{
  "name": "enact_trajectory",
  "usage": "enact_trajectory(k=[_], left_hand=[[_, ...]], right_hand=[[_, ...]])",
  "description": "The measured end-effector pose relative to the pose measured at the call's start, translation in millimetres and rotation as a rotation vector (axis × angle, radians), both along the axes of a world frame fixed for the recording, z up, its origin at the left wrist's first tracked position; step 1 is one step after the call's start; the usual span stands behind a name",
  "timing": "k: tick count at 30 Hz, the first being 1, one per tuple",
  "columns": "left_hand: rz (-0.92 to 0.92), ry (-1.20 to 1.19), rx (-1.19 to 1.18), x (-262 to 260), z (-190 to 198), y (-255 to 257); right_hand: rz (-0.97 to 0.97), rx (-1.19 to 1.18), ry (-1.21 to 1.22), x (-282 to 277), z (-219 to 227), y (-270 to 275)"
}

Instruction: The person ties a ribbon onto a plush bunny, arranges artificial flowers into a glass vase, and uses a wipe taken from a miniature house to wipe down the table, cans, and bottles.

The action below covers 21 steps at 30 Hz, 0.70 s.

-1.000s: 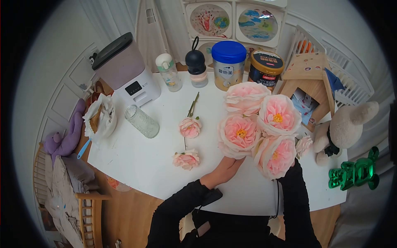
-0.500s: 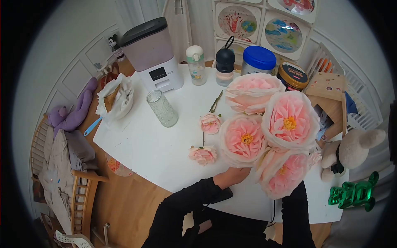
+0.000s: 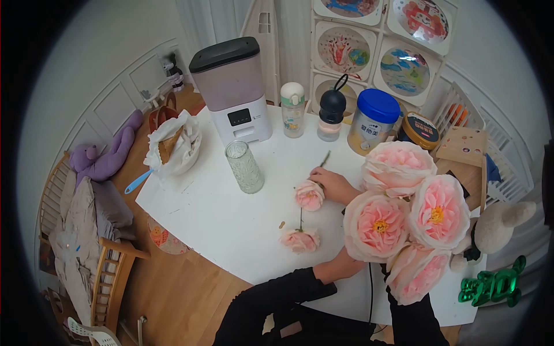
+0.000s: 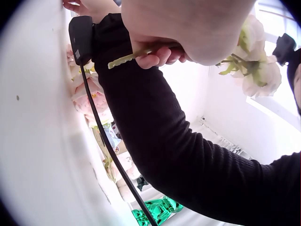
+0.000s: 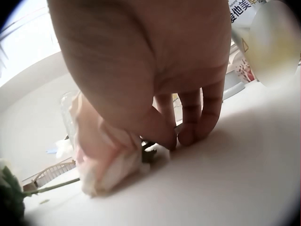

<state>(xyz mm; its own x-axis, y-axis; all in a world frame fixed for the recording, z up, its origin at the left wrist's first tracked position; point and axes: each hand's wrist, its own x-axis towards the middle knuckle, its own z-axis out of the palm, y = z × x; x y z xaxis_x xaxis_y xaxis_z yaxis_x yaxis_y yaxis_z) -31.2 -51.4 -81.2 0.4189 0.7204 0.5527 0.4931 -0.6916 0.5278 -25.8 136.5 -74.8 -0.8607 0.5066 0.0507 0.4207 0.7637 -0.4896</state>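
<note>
Behind the cluster of large pink flowers point(image 3: 378, 226), my left hand point(image 3: 340, 266) stays low near the table's front. The left wrist view has this hand point(image 4: 186, 30) with fingers curled round a green stem point(image 4: 123, 60). Further forward, my right hand point(image 3: 336, 185) reaches down to a small pink rose point(image 3: 309, 195) lying on the table and pinches its stem. In the right wrist view, thumb and fingertips of that hand point(image 5: 150, 61) meet at the stem beside the rose point(image 5: 108, 153). A second small rose point(image 3: 300, 240) lies nearer the front edge.
A ribbed glass vase point(image 3: 245, 167) stands left of the small roses. Along the back are a dispenser point(image 3: 239, 86), a clear bottle point(image 3: 293, 111), a black-topped bottle point(image 3: 331, 109) and tins, one blue-lidded point(image 3: 374, 122). A white bag point(image 3: 173, 144) lies left; a green figure point(image 3: 493, 281) is right.
My right hand has come out from behind the large flowers and taken hold of the small rose's stem. The large flowers are lower and further right in view, and the head view has shifted.
</note>
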Motion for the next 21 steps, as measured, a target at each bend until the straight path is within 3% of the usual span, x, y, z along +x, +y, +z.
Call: enact_trajectory(k=[4,6,7,12,14,16,19,20,21], left_hand=[[0.021,0.051,0.014,4.4,-0.2,1.4],[0.012,0.085,0.02,5.4,-1.3,1.9],[0.005,0.104,0.024,9.0,-2.4,0.9],[-0.051,0.066,-0.006,16.1,-2.4,10.8],[-0.087,0.054,-0.013,2.4,-5.1,3.1],[-0.128,0.042,-0.021,-19.5,-13.9,-17.8],[-0.188,0.027,-0.042,-2.4,-15.3,-10.2],[-0.204,0.021,-0.051,4.2,-12.8,-5.4],[-0.218,0.014,-0.061,10.2,-10.0,-2.2]], right_hand=[[0.024,0.103,-0.11,18.3,-5.9,-0.3],[-0.046,0.111,0.004,37.3,33.6,47.7],[-0.083,0.117,0.062,64.5,-12.9,-42.7],[-0.288,0.173,0.369,147.6,21.8,-28.0],[-0.381,0.211,0.498,179.1,18.6,-73.3],[-0.476,0.254,0.627,185.0,48.3,-45.1],[-0.618,0.318,0.82,191.3,86.8,-25.0],[-0.634,0.324,0.821,203.8,90.9,-29.9],[-0.614,0.328,0.677,216.5,94.0,-35.6]])
